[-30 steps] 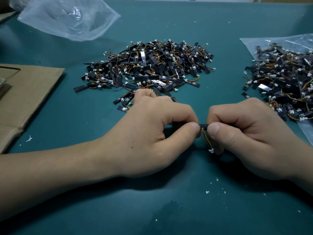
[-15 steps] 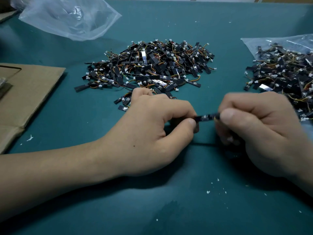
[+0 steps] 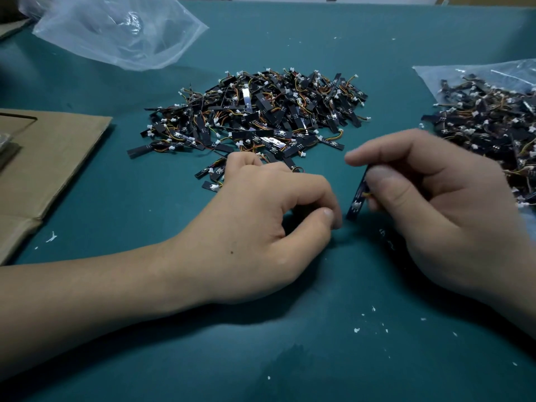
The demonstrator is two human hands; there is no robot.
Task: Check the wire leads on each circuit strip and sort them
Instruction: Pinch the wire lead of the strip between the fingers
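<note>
our right hand [image 3: 435,210] pinches one circuit strip [image 3: 357,198] near-upright at centre, left hand [image 3: 261,221] curled empty just beside it, loose pile [image 3: 261,117] at 12, bagged pile [image 3: 490,120] at 2, open mat [image 3: 261,358] at 6.

table cover [image 3: 290,358]: teal sheet, matt and smooth, rubber- or vinyl-like, with a faint dull sheen near the front edge. white flecks [image 3: 356,330] on it: paper or plastic crumbs, too small to tell which. bag [image 3: 116,33], far left: thin clear plastic film, glossy and creased. second bag [image 3: 478,74], right: the same clear glossy film. cardboard [image 3: 52,158]: brown paperboard, matt, slightly fibrous, with one fold crease. piled strips [image 3: 261,117]: thin black boards, mostly matt; a few show bright silvery, metal-like faces. wire leads [image 3: 333,137]: plastic-coated, smooth. connectors [image 3: 302,154]: white matt plastic. single strip [image 3: 358,198] pinched by the right hand [image 3: 435,204]: dark board, low sheen, bearing a small pale component.
</note>
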